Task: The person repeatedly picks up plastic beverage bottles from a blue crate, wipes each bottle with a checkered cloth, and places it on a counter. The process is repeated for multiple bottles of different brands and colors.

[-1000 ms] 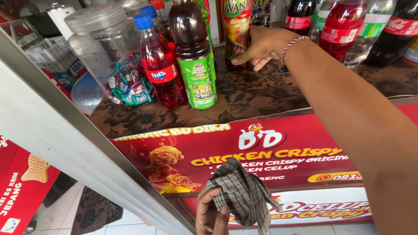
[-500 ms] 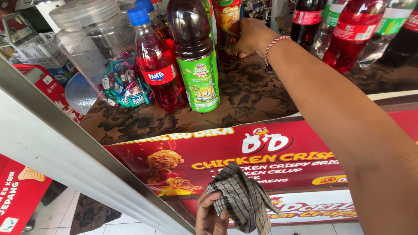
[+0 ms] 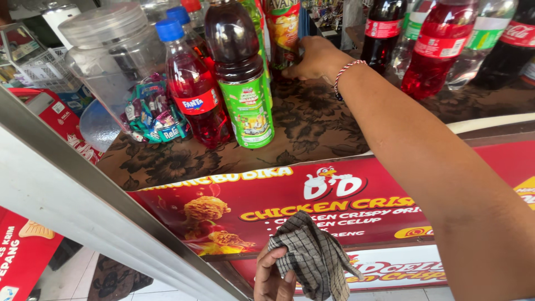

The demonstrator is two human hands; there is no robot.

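My right hand [image 3: 315,58] reaches across the counter and grips the base of an orange-labelled drink bottle [image 3: 282,33] at the back. A beaded bracelet circles that wrist. My left hand [image 3: 274,276] hangs low in front of the stall, shut on a grey checked cloth [image 3: 312,256]. Nearer me stand a dark bottle with a green label [image 3: 242,78] and a red soda bottle with a blue cap [image 3: 192,89].
A clear plastic jar with wrapped sweets [image 3: 128,83] stands at the left. Several red and dark soda bottles [image 3: 440,44] line the back right. The counter has a brown floral cover [image 3: 312,128]; a red food banner [image 3: 334,206] hangs below. A metal frame bar [image 3: 83,195] crosses diagonally at left.
My right hand has slid from the bottle's middle down to its base as my view moved closer. The left hand keeps holding the cloth.
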